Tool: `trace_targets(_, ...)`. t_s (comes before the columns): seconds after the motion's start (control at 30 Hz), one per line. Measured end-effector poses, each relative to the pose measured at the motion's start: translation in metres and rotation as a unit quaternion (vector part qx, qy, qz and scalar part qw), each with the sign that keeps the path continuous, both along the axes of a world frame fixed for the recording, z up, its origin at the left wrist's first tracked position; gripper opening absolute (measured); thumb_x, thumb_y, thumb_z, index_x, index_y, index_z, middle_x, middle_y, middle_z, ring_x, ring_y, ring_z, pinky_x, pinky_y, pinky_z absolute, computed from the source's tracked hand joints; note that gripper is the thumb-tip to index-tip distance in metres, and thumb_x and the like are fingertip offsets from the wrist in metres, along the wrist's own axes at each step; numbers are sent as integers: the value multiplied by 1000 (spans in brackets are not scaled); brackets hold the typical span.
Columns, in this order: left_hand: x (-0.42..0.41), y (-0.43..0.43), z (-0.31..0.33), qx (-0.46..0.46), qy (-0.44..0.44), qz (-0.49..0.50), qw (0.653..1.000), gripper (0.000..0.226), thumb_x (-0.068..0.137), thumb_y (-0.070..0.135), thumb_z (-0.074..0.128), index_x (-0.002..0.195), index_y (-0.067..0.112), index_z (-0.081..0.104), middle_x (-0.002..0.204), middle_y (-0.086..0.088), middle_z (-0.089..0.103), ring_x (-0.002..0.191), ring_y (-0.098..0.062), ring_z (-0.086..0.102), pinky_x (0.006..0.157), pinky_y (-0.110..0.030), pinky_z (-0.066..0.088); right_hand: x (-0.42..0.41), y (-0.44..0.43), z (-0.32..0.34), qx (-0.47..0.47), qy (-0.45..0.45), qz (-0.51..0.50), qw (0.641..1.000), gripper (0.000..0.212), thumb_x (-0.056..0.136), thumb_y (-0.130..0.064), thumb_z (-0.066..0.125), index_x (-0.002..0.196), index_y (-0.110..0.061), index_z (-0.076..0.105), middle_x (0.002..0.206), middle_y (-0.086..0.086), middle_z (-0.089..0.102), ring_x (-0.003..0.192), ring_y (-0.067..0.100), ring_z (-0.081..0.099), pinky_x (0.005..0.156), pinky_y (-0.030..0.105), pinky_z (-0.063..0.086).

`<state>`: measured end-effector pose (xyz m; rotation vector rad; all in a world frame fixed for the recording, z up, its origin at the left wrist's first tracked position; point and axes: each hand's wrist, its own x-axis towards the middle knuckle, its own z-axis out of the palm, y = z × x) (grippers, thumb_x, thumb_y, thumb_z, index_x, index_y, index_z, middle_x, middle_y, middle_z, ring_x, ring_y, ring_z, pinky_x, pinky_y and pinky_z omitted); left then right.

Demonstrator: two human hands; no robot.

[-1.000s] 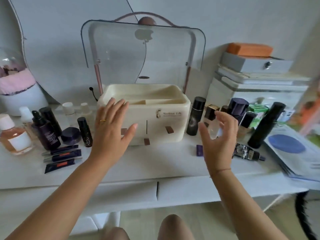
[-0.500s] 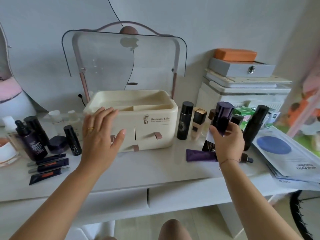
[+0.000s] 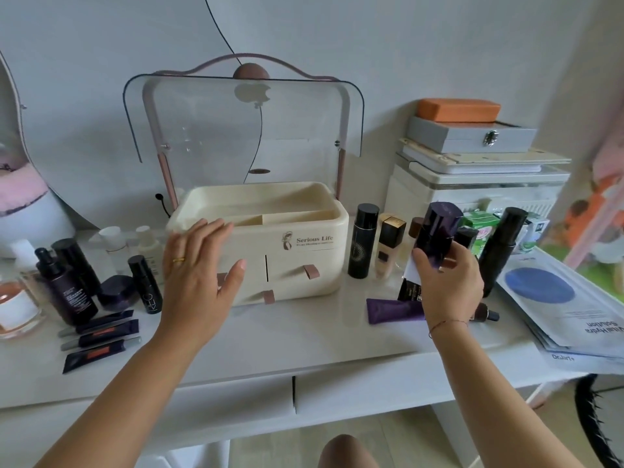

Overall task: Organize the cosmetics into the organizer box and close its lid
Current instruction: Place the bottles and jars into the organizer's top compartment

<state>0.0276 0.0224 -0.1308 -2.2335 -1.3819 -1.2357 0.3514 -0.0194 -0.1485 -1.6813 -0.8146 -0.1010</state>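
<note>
A cream organizer box (image 3: 304,258) stands mid-table with its clear lid (image 3: 243,130) raised upright and its top tray bare. My left hand (image 3: 199,275) hovers flat, fingers spread, in front of the box's left side. My right hand (image 3: 445,282) grips a dark purple bottle (image 3: 439,231) to the right of the box, lifted and tilted. Beside it stand a black bottle (image 3: 363,244) and a foundation bottle (image 3: 388,248). A purple tube (image 3: 395,310) lies on the table under my right hand.
Left of the box stand dark bottles (image 3: 66,285), a purple jar (image 3: 116,292), a black tube (image 3: 145,285) and several flat tubes (image 3: 101,339). A tall black bottle (image 3: 499,244) and stacked boxes (image 3: 472,157) sit at the right. Leaflets (image 3: 567,309) overhang the table's right edge.
My right hand reached right, closed on the dark purple bottle and has lifted it. My left hand stayed hovering by the box. The camera view shifted slightly.
</note>
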Motion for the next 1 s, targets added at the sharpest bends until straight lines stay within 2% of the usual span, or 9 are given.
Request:
trace_targets(0.1, -1, -1, 3, -2, -5, -6, 1000, 48, 90, 38, 41, 130, 12, 49, 134, -6, 51, 130, -26, 38, 112, -43, 21, -6, -7, 12, 56, -19, 0, 998, 38, 79, -35, 72, 109, -14, 64, 102, 0, 64, 88, 18, 61, 75, 21, 39)
trace_targets(0.23, -5, 1, 8, 4, -5, -14, 1000, 44, 91, 37, 42, 125, 12, 55, 126, -5, 57, 120, -26, 45, 106, -52, 30, -24, -21, 52, 147, -78, 46, 985, 42, 77, -27, 75, 114, -10, 64, 100, -1, 62, 84, 12, 60, 75, 7, 46)
trace_targets(0.4, -12, 11, 23, -30, -87, -70, 993, 37, 93, 38, 42, 106, 14, 67, 109, 2, 66, 108, -21, 56, 105, -49, 32, -72, -25, 109, 163, -153, 285, 932, 50, 76, -22, 74, 123, -17, 57, 108, 1, 64, 97, 6, 62, 84, 14, 51)
trace_targets(0.53, -16, 13, 26, -38, -121, -80, 989, 36, 92, 37, 43, 104, 14, 68, 108, 6, 66, 106, -9, 55, 111, -36, 26, -118, -2, 115, 147, -201, 369, 895, 50, 77, -25, 73, 124, -18, 58, 108, -5, 63, 98, 7, 61, 87, 23, 53)
trace_targets(0.6, -18, 12, 25, -43, -129, -86, 987, 37, 92, 37, 43, 106, 13, 68, 109, 8, 64, 106, -1, 51, 111, -33, 26, -133, 10, 111, 141, -201, 383, 891, 50, 77, -24, 74, 124, -19, 58, 107, -9, 61, 97, 6, 60, 87, 28, 54)
trace_targets(0.67, -21, 11, 26, -50, -140, -82, 986, 37, 93, 36, 45, 111, 12, 66, 114, 6, 62, 111, -4, 49, 108, -35, 33, -145, 22, 109, 130, -193, 392, 890, 51, 78, -26, 73, 126, -21, 57, 108, -11, 60, 97, 5, 59, 88, 27, 54)
trace_targets(0.8, -31, 15, 25, -94, -182, -50, 977, 36, 95, 34, 47, 125, 16, 59, 133, 5, 50, 126, -9, 42, 102, -18, 30, -163, 45, 108, 106, -151, 424, 887, 53, 77, -22, 74, 127, -22, 56, 108, -14, 58, 95, 2, 59, 89, 18, 51)
trace_targets(0.9, -35, 17, 25, -121, -199, -46, 971, 39, 96, 36, 46, 129, 18, 54, 140, 6, 45, 130, -10, 40, 105, -27, 33, -173, 62, 109, 79, -116, 439, 887, 52, 77, -18, 75, 126, -24, 58, 106, -13, 60, 94, 0, 58, 87, 16, 50)
trace_targets(1.0, -32, 17, 26, -154, -214, -35, 964, 44, 96, 36, 44, 136, 21, 46, 146, 8, 39, 134, -8, 36, 106, -23, 28, -181, 78, 117, 55, -81, 457, 884, 47, 77, -20, 75, 122, -22, 61, 103, -11, 65, 90, -2, 59, 79, 12, 50)
